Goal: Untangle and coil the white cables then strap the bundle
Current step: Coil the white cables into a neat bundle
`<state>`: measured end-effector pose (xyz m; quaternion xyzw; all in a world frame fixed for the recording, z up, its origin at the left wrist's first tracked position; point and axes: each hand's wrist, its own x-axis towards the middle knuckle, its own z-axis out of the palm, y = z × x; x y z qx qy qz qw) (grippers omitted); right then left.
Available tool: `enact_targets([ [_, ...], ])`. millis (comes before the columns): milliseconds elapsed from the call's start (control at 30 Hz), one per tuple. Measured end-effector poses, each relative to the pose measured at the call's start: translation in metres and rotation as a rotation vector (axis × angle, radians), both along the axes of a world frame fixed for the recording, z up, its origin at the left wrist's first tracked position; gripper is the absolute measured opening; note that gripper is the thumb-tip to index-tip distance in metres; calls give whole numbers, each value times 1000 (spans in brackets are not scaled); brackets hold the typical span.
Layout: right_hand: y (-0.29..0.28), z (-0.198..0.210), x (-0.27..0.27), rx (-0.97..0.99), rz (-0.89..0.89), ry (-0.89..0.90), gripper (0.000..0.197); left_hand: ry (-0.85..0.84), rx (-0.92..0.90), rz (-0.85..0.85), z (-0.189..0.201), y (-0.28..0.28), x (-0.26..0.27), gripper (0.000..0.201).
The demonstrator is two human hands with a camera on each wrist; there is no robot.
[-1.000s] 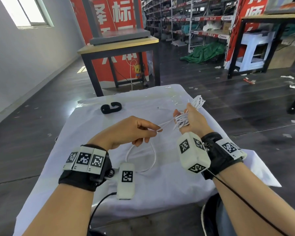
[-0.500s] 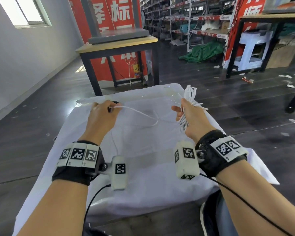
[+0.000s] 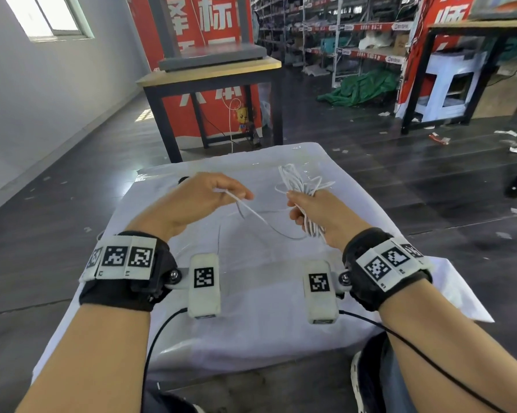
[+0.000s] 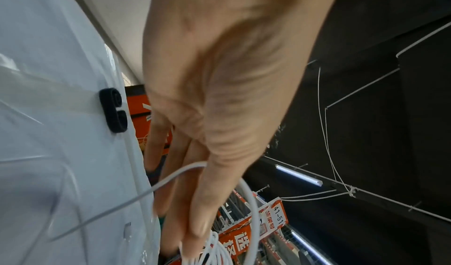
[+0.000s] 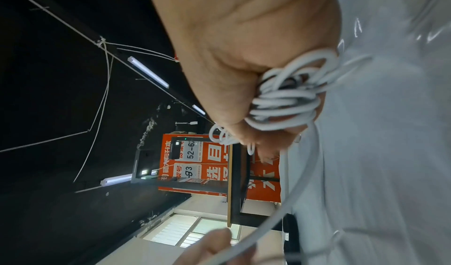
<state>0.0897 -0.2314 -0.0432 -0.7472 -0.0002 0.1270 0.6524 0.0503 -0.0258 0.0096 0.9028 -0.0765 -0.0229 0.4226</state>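
The right hand (image 3: 321, 214) has its grip clenched round the coiled white cables (image 3: 299, 186), held up over the far right of the bench (image 3: 251, 308). The left hand (image 3: 197, 201) pinches the loose strand (image 3: 251, 214) sagging between them. A black strap (image 4: 113, 110) lies on the cloth at the far left.

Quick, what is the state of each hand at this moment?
Left hand: closed, pinching the loose white cable strand.
Right hand: closed, grip around the white cable bundle.
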Motion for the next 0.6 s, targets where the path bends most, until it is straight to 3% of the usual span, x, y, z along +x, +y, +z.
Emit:
enact_targets([
  [133,1,0,0,186,-49,82,22,192,133,-197,2,-8,-8,15],
  [300,3,-2,0,17,-49,-23,24,389,34,-368,1,-8,-14,17],
  [400,5,-1,-2,-69,15,-64,23,349,-184,-409,3,-6,-16,14],
  [467,7,0,-5,-109,97,-80,25,236,-318,-313,3,-10,-14,15],
  [600,13,2,-14,-232,249,-34,56,86,-330,-149,-5,-22,-3,24],
])
